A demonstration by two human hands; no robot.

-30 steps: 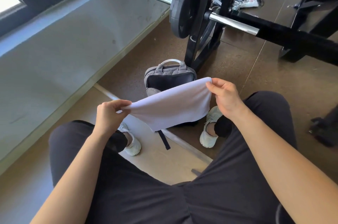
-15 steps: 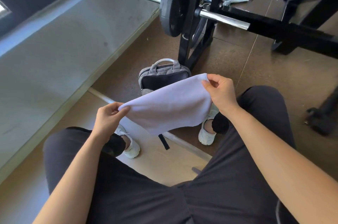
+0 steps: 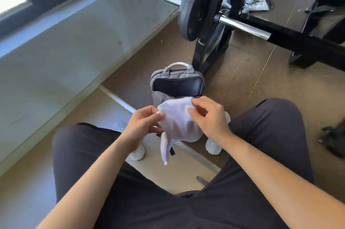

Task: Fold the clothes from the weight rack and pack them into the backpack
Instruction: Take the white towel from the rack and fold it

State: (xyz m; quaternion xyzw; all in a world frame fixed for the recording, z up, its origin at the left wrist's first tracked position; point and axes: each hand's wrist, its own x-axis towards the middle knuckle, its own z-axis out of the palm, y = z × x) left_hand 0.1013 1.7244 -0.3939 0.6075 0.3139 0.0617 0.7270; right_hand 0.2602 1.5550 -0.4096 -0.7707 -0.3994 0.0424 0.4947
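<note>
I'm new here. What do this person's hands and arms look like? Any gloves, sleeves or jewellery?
The left hand and right hand are bare: no gloves, and no watch, ring or bracelet shows. Both arms are bare too, with no sleeve in view. Below them are dark trousers and white shoes.

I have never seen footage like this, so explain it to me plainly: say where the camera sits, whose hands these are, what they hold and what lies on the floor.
There is no machine here. A person wears one camera on the head, and it looks down past dark trousers at their own two hands. The left hand and the right hand both hold a bunched white cloth. Beyond it, a grey backpack stands on the brown floor, unzipped with its dark inside showing. The cloth is not in it yet. Behind the backpack is a black weight rack carrying a barbell with a black plate. The person's white shoes rest on the floor.
</note>
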